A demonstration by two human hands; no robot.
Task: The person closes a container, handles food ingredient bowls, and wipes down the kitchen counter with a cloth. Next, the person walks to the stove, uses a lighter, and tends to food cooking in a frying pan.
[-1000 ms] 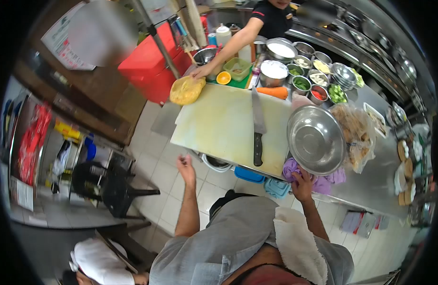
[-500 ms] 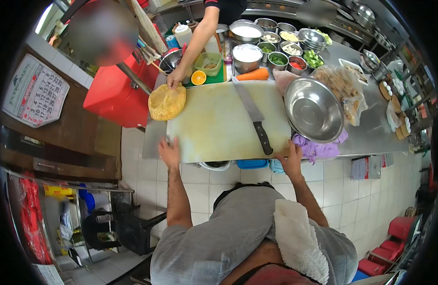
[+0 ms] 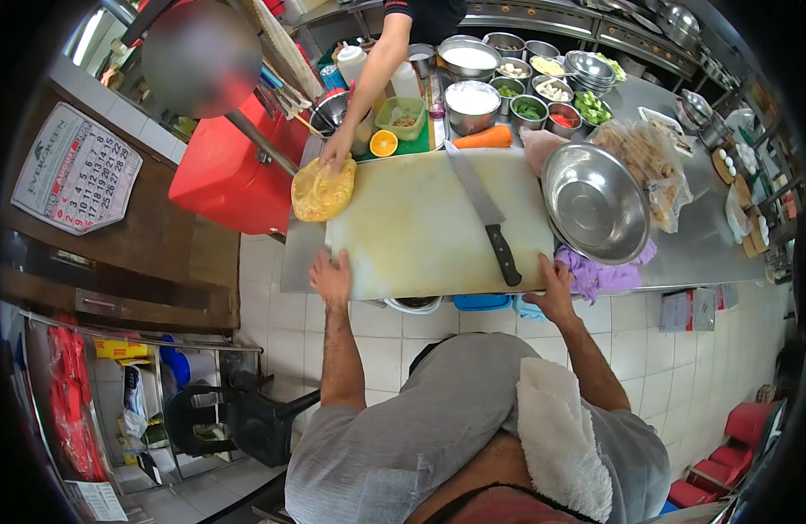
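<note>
A worn, pale cutting board (image 3: 420, 227) lies on the metal table in front of me. My left hand (image 3: 331, 278) is at its front left corner, fingers stretched and apart, against the edge. At the front right corner, my right hand (image 3: 556, 293) has its fingers extended and thumb apart, at the board's edge. Neither hand holds anything I can see. A large knife (image 3: 486, 205) with a black handle lies slantwise on the board, handle toward my right hand. Beyond the left edge, another person's hand (image 3: 335, 155) touches a yellow bag-like bundle (image 3: 320, 199).
A steel bowl (image 3: 595, 203) stands right of the board, above a purple cloth (image 3: 604, 271). A carrot (image 3: 483, 138), half an orange (image 3: 383, 143) and several ingredient bowls line the back. A red box (image 3: 237, 175) stands left; a plastic bag (image 3: 643, 166) lies right.
The view has swung slightly left, so everything appears farther right. My left hand, blurred before, is now sharp. Both hands stay at the board's corners; the other person's hand stays on the yellow bundle.
</note>
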